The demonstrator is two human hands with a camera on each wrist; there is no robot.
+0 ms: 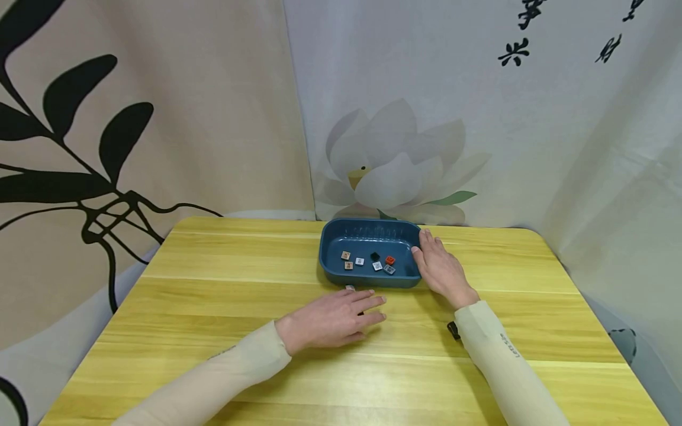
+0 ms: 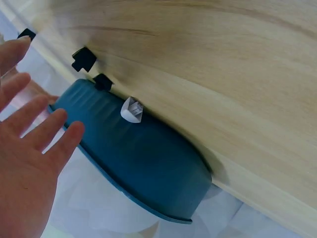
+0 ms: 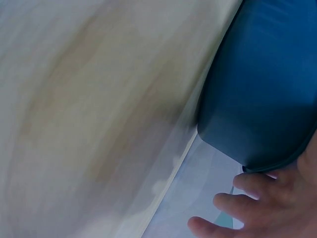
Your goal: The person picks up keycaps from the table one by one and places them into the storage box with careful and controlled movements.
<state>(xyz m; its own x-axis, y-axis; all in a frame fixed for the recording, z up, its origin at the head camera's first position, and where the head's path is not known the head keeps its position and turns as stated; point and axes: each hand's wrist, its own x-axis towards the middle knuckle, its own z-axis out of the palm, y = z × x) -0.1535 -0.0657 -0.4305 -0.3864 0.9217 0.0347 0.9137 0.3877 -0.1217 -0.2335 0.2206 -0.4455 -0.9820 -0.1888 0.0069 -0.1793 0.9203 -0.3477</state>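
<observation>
A blue rectangular dish (image 1: 367, 281) stands near the table's far edge. Inside lie several small keycaps: two beige, some whitish, a black keycap (image 1: 375, 256) and a red keycap (image 1: 391, 260). My right hand (image 1: 442, 269) holds the dish's right end, thumb over the rim and fingers down the outer wall. My left hand (image 1: 338, 319) hovers in front of the dish, fingers straight and spread, holding nothing. Against the dish's front wall sits a white keycap (image 2: 132, 110), hollow side showing. Dark keycaps (image 2: 84, 59) lie nearby in the left wrist view, mostly hidden by my hand in the head view.
The wooden table (image 1: 213, 266) has a light wood grain. Behind it hangs a printed cloth curtain (image 1: 240, 118) with a lotus, dark leaves and lettering. A black object (image 1: 453, 330) shows beside my right sleeve.
</observation>
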